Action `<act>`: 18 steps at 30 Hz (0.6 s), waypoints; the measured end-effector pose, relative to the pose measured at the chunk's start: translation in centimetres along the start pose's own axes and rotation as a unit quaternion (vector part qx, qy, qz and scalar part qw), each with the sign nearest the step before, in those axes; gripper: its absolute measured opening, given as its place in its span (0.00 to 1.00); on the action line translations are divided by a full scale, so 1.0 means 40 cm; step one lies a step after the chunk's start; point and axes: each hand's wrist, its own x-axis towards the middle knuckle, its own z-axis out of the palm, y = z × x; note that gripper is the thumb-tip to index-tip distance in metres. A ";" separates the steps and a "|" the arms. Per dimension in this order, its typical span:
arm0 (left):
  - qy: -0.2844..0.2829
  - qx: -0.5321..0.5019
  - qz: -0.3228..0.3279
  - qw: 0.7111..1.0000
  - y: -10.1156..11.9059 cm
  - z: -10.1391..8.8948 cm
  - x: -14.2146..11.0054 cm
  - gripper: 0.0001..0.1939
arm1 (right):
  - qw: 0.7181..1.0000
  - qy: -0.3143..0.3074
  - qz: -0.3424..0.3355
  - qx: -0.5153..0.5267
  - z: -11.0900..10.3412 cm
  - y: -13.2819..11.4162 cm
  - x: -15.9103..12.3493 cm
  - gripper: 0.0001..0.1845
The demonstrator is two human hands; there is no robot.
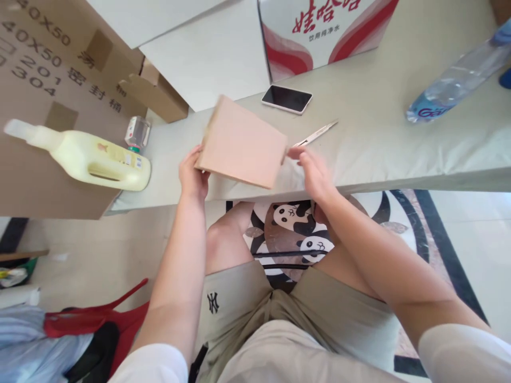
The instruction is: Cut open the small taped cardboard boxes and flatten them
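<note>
A small plain brown cardboard box is held tilted above the near edge of the covered table. My left hand is closed round its left side, the fingertips partly hidden behind and beneath it. At the box's right edge is my right hand, its fingers stretched out and a little blurred; whether they touch the cardboard I cannot make out. Just beyond those fingers lies a slim silver craft knife. Farther back a phone rests flat with its dark screen up.
A pale yellow jug bottle and a small clear bottle are at left, by a large printed carton. White and red boxes line the back. A clear water bottle lies at right. The table edge runs before my knees.
</note>
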 end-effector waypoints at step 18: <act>-0.224 0.155 -0.304 0.913 -0.058 0.111 -0.261 0.11 | 0.973 -0.027 -0.224 -0.041 -0.026 -0.071 -0.016 0.28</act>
